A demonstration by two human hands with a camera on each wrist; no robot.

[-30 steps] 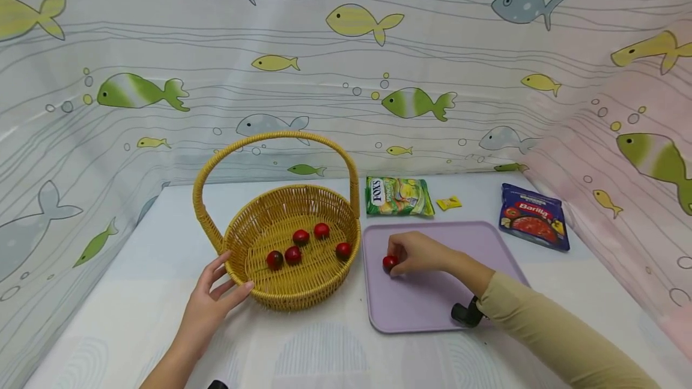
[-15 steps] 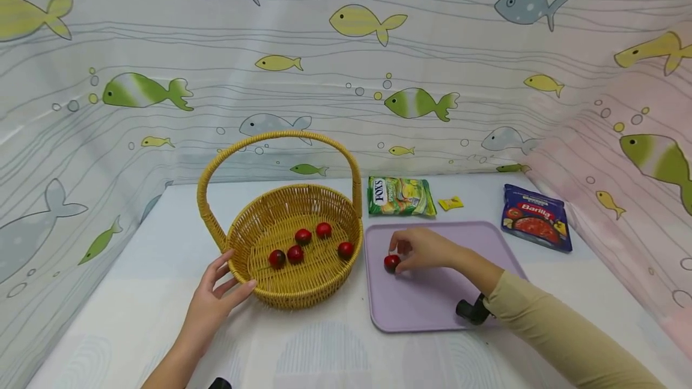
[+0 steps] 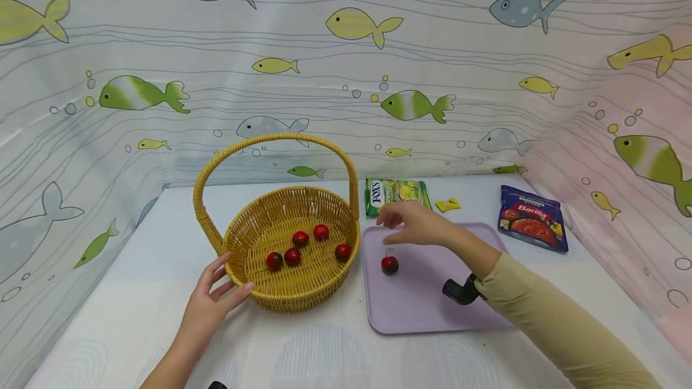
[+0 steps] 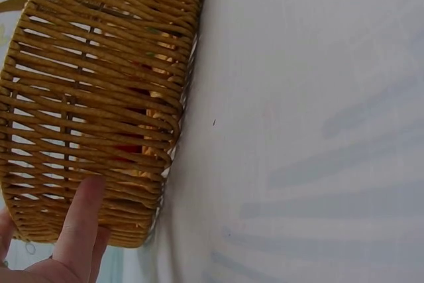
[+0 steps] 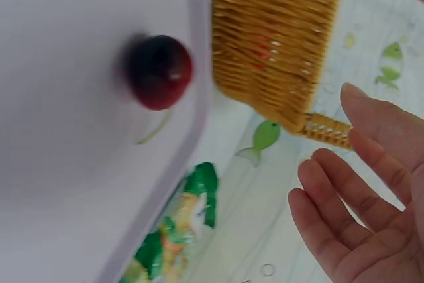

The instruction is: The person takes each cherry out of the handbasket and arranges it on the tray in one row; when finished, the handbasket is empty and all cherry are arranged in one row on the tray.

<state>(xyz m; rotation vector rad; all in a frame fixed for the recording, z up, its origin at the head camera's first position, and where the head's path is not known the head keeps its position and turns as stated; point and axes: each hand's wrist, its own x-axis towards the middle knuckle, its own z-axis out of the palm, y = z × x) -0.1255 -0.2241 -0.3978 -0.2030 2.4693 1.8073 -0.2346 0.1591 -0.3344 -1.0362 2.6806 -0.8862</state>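
In the head view, a yellow wicker basket (image 3: 294, 302) with a tall arched handle holds several red cherries (image 3: 292, 257). My left hand (image 3: 208, 305) rests against its near left side, its thumb (image 4: 81, 220) laid straight along the woven wall in the left wrist view. One dark red cherry (image 3: 389, 265), stem up, lies on the lilac tray (image 3: 421, 308). Just above and behind that fruit is my right hand (image 3: 415, 224), holding nothing. The right wrist view shows its fingers (image 5: 344, 207) loosely spread, apart from the cherry.
Behind the tray lie a green FOX'S candy bag (image 3: 373, 198), partly hidden by my right hand, and a small yellow wrapped candy (image 3: 448, 204). A blue Barilla pouch (image 3: 532, 219) is to the tray's right. A fish-print curtain (image 3: 319, 95) closes off the back.
My right hand has let go of the cherry on the tray and risen up and away from it, fingers loosened. The cherry stays on the tray. My left hand keeps its place at the basket.
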